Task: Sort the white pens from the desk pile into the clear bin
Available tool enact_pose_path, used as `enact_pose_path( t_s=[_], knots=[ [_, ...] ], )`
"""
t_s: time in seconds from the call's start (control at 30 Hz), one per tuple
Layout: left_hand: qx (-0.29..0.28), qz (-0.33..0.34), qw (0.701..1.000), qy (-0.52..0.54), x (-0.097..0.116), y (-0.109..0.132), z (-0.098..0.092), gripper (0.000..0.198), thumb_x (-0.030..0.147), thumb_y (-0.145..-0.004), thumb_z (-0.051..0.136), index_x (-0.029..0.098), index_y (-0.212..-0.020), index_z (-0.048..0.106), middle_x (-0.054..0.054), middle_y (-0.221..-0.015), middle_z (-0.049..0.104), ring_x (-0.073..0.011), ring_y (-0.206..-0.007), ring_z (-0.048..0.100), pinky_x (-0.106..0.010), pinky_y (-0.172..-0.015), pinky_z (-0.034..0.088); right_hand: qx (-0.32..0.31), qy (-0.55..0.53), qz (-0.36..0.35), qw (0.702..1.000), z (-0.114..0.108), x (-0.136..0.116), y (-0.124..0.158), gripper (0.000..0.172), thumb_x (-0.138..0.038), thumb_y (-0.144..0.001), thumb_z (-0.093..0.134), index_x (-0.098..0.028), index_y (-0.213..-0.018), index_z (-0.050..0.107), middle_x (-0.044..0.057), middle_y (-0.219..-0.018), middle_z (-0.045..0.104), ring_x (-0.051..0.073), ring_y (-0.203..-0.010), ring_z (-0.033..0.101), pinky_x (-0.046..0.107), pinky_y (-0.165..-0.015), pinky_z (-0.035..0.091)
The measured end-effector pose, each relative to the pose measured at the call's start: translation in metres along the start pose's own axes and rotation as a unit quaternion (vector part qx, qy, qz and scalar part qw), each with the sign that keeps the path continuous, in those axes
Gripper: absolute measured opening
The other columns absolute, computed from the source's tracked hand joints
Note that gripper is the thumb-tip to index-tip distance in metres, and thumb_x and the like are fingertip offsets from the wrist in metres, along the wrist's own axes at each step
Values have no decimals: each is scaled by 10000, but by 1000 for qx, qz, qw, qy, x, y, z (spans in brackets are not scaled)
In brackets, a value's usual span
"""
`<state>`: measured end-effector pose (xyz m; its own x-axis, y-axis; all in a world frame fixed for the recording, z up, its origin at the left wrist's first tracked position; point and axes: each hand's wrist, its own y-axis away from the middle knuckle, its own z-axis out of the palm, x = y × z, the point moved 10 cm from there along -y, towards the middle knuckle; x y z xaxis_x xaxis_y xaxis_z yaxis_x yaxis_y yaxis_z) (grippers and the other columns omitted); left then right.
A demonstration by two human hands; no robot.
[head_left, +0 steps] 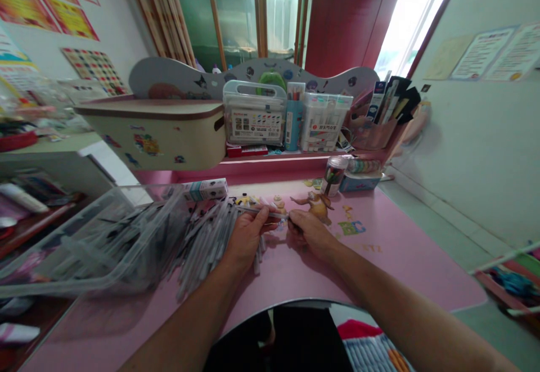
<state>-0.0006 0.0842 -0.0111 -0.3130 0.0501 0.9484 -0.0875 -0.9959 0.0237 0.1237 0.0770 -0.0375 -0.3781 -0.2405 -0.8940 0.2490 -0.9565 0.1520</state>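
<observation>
My left hand [248, 234] is closed around a slim, pale pen [274, 215], held roughly level above the pink desk. The fingers of my right hand [310, 228] pinch at the pen's right end; a small dark part shows under them, too blurred to name. Beside and beneath my left forearm lies a loose heap of similar translucent pens [206, 242], some with dark tips. Farther left, a clear plastic bin [95, 288] holds many more such pens in a jumble.
A white printed carton [206, 189] lies behind the heap. At the desk's back right stand a clear jar [334, 175] and a blue box [359, 182]. The shelf above carries a lidded cream storage box [169, 141], marker cases [255, 119] and a pen holder [373, 133].
</observation>
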Motion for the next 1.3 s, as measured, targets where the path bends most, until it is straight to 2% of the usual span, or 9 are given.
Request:
enact_pose_path(
  t_s=[0.13,0.33,0.53,0.67,0.73,0.87,1.07,1.2,1.3],
  knots=[
    [0,1,1000,2,2,1,1,373,493,-730,751,136,-837,736,-105,-874,757,-184,-768,699,-266,-687,542,-21,-42,7,999,7,-3,4,332,-340,-663,766,-221,-777,478,-117,-504,412,32,-350,250,151,-335,142],
    [-3,0,1000,-6,1,1,2,374,501,-732,744,138,-824,732,-105,-895,759,-175,-765,693,-261,-685,539,21,-25,9,999,0,5,3,392,-505,-757,710,-199,-691,473,-80,-483,417,38,-350,263,179,-326,155],
    [-7,4,1000,-1,1,0,3,349,484,-756,731,146,-840,724,-95,-881,760,-175,-766,692,-263,-693,535,-15,-67,2,998,5,0,6,366,-356,-684,795,-226,-805,475,-126,-507,392,29,-357,232,144,-338,153],
    [-15,6,1000,-11,2,1,4,334,474,-774,715,148,-844,727,-92,-875,761,-172,-756,691,-264,-701,531,-15,-42,60,997,5,9,5,397,-547,-750,697,-204,-817,510,-84,-546,487,23,-340,245,148,-322,147],
    [-6,11,1000,-20,3,1,2,342,480,-776,711,147,-852,725,-95,-891,759,-174,-756,690,-264,-686,529,-2,-14,52,999,2,9,4,415,-569,-759,679,-191,-759,507,-77,-508,471,28,-331,267,156,-316,156],
    [34,32,999,-26,7,-1,-9,369,504,-780,695,140,-839,710,-95,-874,749,-173,-738,683,-262,-650,522,1,-27,32,999,0,6,2,339,-421,-739,712,-205,-712,452,-96,-496,441,22,-320,260,154,-319,122],
    [67,49,996,-24,11,1,-15,367,519,-793,670,152,-807,679,-75,-812,731,-168,-695,666,-267,-625,505,-51,-112,116,986,3,16,4,235,-186,-607,606,-220,-791,464,-71,-599,542,39,-365,295,150,-351,112],
    [65,62,994,-57,17,4,-10,333,483,-813,667,153,-767,685,-66,-817,720,-154,-710,651,-265,-676,501,-65,-68,112,989,7,17,5,189,-259,-684,664,-191,-747,500,-82,-515,453,33,-361,253,166,-350,92],
    [94,105,989,39,31,4,-21,281,457,-826,661,178,-796,669,-37,-851,708,-159,-787,667,-287,-757,518,-92,-30,101,990,12,15,7,254,-275,-704,706,-188,-672,469,-113,-454,348,20,-348,195,170,-344,90]
  ],
)
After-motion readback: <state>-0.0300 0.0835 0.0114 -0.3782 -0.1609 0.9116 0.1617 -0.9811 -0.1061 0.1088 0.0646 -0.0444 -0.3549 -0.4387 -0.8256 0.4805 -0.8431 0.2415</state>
